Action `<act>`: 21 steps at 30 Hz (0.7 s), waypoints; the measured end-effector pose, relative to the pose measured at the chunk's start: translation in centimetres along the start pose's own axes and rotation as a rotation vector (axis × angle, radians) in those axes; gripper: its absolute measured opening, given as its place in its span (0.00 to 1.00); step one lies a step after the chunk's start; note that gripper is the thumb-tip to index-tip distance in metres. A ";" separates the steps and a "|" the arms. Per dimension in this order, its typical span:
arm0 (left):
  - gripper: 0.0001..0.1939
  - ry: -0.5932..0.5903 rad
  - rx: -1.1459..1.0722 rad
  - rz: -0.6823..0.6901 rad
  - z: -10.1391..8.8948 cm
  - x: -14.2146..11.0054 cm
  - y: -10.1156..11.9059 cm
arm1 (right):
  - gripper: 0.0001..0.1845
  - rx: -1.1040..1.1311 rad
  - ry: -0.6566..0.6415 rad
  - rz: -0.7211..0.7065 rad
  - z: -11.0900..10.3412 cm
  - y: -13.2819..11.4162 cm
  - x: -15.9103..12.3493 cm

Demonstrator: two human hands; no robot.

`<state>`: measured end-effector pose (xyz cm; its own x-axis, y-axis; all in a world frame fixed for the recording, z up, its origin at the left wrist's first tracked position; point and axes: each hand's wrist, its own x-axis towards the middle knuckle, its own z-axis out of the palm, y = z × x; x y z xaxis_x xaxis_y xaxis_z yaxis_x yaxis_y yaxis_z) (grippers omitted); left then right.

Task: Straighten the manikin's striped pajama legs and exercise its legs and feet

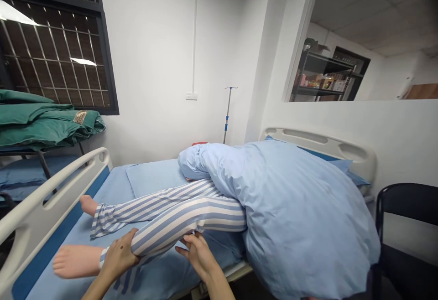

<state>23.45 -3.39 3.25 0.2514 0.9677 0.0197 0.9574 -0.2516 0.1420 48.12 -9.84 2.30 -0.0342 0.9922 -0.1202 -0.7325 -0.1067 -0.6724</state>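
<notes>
A pair of blue-and-white striped trousers point(181, 220) covers two legs on the bed; the bare feet look like a manikin's. My left hand point(120, 253) is wrapped round the nearer lower leg, just above the near foot point(77, 261). Under the bent knee of that same leg is my right hand point(201, 256), its fingers apart and the tips at the underside of the fabric. The farther leg lies stretched out, its foot point(89, 205) near the footboard. A light blue quilt point(304, 213) is bunched over the thighs and upper body, hiding them.
The bed has a cream footboard point(58, 186) at left and a headboard point(321, 141) at right. A black chair point(407, 240) stands by the near right side. Behind the bed rises an IV pole point(227, 115). Folded green bedding point(48, 122) is piled at far left.
</notes>
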 end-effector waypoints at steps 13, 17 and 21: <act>0.30 0.006 0.406 0.078 -7.6 -4.7 -2.0 | 0.08 0.319 0.050 0.129 -0.4 10.7 0.9; 0.30 -0.030 0.410 0.066 -5.2 -5.1 -2.6 | 0.07 0.357 0.016 0.181 -1.7 11.7 0.6; 0.32 -0.010 0.390 0.049 -3.6 -5.1 -3.6 | 0.08 0.312 0.040 0.170 -2.1 11.6 0.4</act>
<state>18.20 -7.39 6.19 0.2972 0.9548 0.0075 0.9262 -0.2864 -0.2453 41.08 -10.84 -7.06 -0.1513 0.9579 -0.2439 -0.8912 -0.2389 -0.3855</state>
